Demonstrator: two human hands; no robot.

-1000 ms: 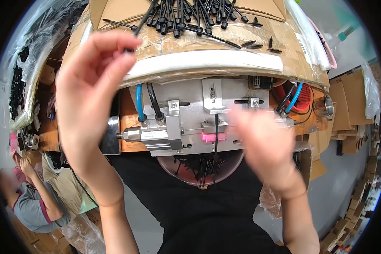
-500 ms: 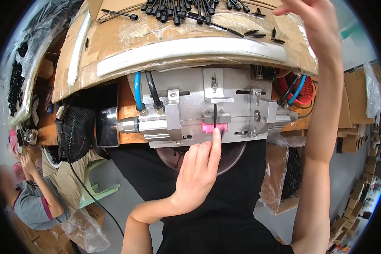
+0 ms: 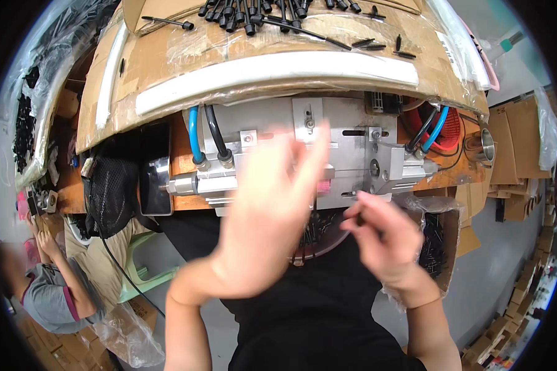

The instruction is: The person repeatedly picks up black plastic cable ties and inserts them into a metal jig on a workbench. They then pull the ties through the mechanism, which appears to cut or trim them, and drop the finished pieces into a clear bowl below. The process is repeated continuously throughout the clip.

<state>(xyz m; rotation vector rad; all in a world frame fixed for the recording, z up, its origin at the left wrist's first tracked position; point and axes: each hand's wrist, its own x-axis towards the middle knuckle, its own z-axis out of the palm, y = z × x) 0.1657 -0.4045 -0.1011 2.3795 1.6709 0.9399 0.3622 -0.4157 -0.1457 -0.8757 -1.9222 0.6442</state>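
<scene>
My left hand (image 3: 269, 210), smeared by motion, is over the left and middle part of a metal clamping fixture (image 3: 349, 157). Its fingers point away from me, and whether they hold anything cannot be made out. A pink block (image 3: 324, 186) on the fixture peeks out beside that hand, mostly covered. My right hand (image 3: 387, 238) is closed in a pinch near the fixture's front edge; something small and dark shows between the fingers, too blurred to name. Below the fixture, a round translucent bowl (image 3: 334, 238) contains several thin black rods (image 3: 311, 232).
Cardboard (image 3: 229, 46) behind the fixture carries a white strip (image 3: 278, 73) and many black rods with thick ends (image 3: 250, 18). Blue hoses (image 3: 195, 133) feed both sides. A red basket (image 3: 442, 127) and metal cup (image 3: 481, 147) are at right. Another person (image 3: 59, 297) sits at left.
My right hand has come down from above the far right of the cardboard to the fixture's front. My left hand has lifted forward from the pink block, and the black rod there is out of sight.
</scene>
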